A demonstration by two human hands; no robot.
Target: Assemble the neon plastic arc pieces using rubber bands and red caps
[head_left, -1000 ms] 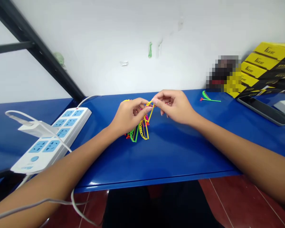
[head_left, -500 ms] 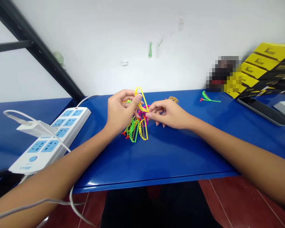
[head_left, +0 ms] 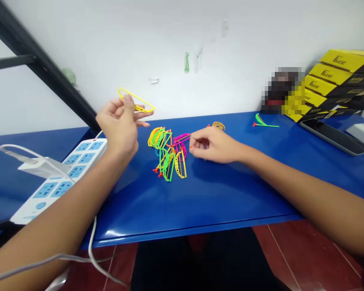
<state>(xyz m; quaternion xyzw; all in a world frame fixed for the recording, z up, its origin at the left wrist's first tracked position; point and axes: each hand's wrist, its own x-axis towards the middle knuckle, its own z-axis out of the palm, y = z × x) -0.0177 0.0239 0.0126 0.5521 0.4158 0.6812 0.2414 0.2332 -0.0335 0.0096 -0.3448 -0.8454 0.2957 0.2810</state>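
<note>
My left hand [head_left: 121, 121] is raised above the back left of the table, its thumb and fingers pinching a yellow toy bow [head_left: 143, 109]. Closer to the middle, my right hand [head_left: 218, 144] is low over the tabletop with its fingers curled together. A small orange bit shows at its fingertips, but what it belongs to is hidden. Just left of that hand lies a pile of toy bows and sucker-tipped arrows: green bows [head_left: 166, 167], a separate yellow bow [head_left: 180, 165] and pink bows [head_left: 181, 139].
Rubber bands [head_left: 219, 126] lie behind my right hand. Farther right are a green bow with an arrow [head_left: 265, 124], a phone [head_left: 333, 137] and stacked yellow-black boxes [head_left: 336, 76]. A power strip [head_left: 60, 178] with cables lies left on the blue table [head_left: 206, 202].
My left hand has moved up and left with the yellow bow, away from my right hand. The pile is uncovered. My right hand has stayed nearly in place, its fingers curled closer.
</note>
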